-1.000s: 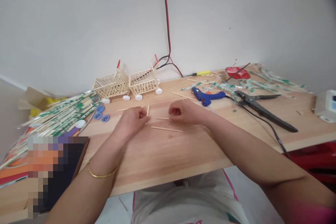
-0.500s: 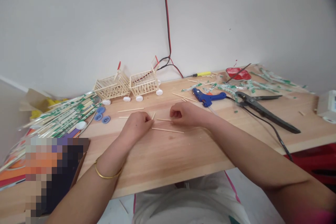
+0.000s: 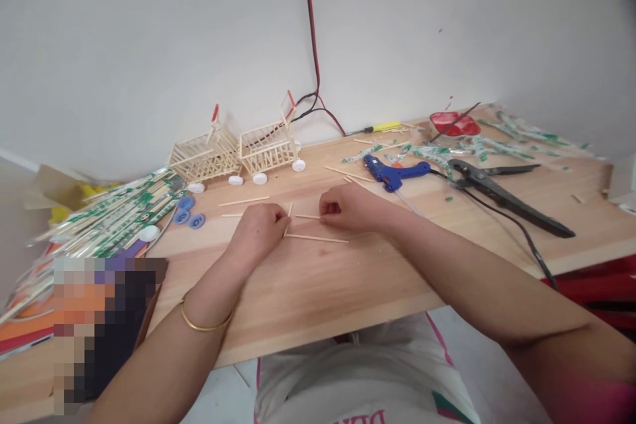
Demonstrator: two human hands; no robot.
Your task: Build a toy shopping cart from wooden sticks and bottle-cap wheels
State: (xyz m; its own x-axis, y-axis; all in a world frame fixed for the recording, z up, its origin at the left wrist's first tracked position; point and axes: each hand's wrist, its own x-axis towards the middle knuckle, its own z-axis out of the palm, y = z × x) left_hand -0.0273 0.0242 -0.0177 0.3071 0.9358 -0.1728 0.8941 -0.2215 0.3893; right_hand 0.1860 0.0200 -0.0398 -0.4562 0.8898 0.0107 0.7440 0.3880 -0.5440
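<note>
My left hand (image 3: pixel 258 230) rests on the wooden table (image 3: pixel 348 278) with its fingers pinched on a short wooden stick (image 3: pixel 288 217) that points up and away. My right hand (image 3: pixel 345 207) lies just to the right, fingers curled and pinched on the end of another thin stick (image 3: pixel 307 216) lying flat. A longer stick (image 3: pixel 318 238) lies on the table between and just in front of both hands. A gold bangle (image 3: pixel 203 324) is on my left wrist.
Two small stick-built carts (image 3: pixel 238 152) with white wheels stand at the back by the wall. A blue glue gun (image 3: pixel 395 172), black cutters (image 3: pixel 511 199), a red dish (image 3: pixel 454 123) and wrappers lie right. Packs of wrapped sticks (image 3: pixel 114 215) and blue caps (image 3: pixel 186 211) lie left.
My left hand has shifted slightly right and tilted its short stick. The right hand has barely moved. The camera has tipped down a little.
</note>
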